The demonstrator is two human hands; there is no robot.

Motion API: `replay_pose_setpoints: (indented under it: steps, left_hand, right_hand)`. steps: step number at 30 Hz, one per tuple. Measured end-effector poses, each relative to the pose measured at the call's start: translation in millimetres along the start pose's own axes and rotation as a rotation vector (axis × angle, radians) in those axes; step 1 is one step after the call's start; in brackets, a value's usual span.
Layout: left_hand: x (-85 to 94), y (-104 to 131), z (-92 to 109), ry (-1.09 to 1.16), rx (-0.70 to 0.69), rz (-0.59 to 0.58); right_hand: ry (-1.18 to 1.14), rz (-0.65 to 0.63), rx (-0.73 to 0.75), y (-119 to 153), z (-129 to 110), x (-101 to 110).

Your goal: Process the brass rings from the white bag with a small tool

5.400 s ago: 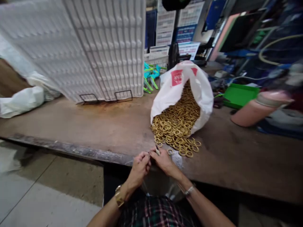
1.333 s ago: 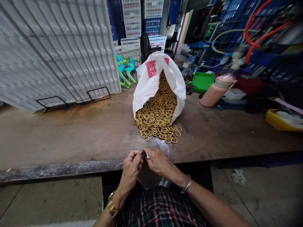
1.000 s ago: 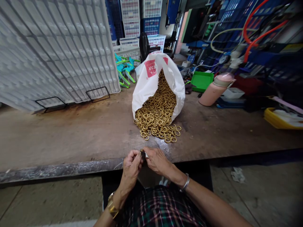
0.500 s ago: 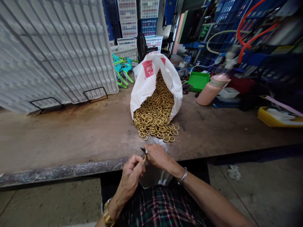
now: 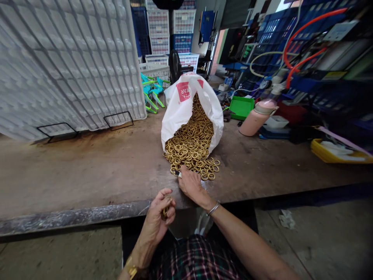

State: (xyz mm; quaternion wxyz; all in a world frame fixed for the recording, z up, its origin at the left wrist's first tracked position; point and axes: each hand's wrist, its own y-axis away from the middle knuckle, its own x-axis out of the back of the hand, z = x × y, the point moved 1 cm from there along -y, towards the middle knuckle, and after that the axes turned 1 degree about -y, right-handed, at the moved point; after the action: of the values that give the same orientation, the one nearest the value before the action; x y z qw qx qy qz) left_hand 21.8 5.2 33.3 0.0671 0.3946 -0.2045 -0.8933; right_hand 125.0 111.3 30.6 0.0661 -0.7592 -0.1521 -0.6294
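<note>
Brass-coloured rings [image 5: 190, 146] spill out of a white plastic bag [image 5: 175, 116] lying on its side on the worktable [image 5: 116, 167]. My left hand [image 5: 160, 212], just in front of the table edge, has its fingers curled around several metal rings [image 5: 165, 212]. My right hand [image 5: 190, 182] reaches to the front of the pile. It is closed on a small dark-tipped tool with a pale body [image 5: 177, 173], whose exact kind I cannot make out. The tool's tip points left and lies over the nearest rings; whether it touches them is unclear.
White ribbed trays [image 5: 72, 66] lean upright at the left beside black wire stands [image 5: 119, 119]. Toward the right are a green tray [image 5: 241, 107], a pink bottle [image 5: 256, 119] and a yellow tray [image 5: 329, 152]. Turquoise plastic pieces [image 5: 153, 93] sit behind, near stacked crates [image 5: 159, 27].
My right hand has moved forward from the table edge to the front of the ring pile with the tool. My left hand has turned and loosened slightly, showing the rings inside it.
</note>
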Motion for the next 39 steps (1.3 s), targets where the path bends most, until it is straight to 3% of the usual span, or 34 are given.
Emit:
replay_pose_setpoints:
  steps: [8, 17, 25, 30, 35, 39]
  left_hand:
    - [6.5, -3.5, 1.5, 0.096, 0.037, 0.020]
    - [-2.8, -11.5, -1.7, -0.309, -0.138, 0.244]
    - [-0.5, -15.8, -4.1, -0.424, -0.129, 0.213]
    - [3.6, -15.0, -4.2, -0.624, -0.264, 0.221]
    - [1.1, -13.9, 0.8, -0.791, -0.427, 0.233]
    - [0.3, -13.3, 3.0, -0.840, -0.460, 0.216]
  right_hand:
    - [-0.049, 0.022, 0.033, -2.8, 10.3, -5.5]
    - [-0.305, 0.111, 0.219, 18.1, 17.4, -12.6]
    - [-0.615, 0.090, 0.298, 34.8, 5.4, -9.4]
    - [-0.838, -0.010, 0.250, 28.8, 1.0, -5.9]
    - [-0.852, -0.050, 0.209, 27.0, -1.9, -0.6]
    - [-0.861, -0.062, 0.200, 27.5, -2.8, 0.7]
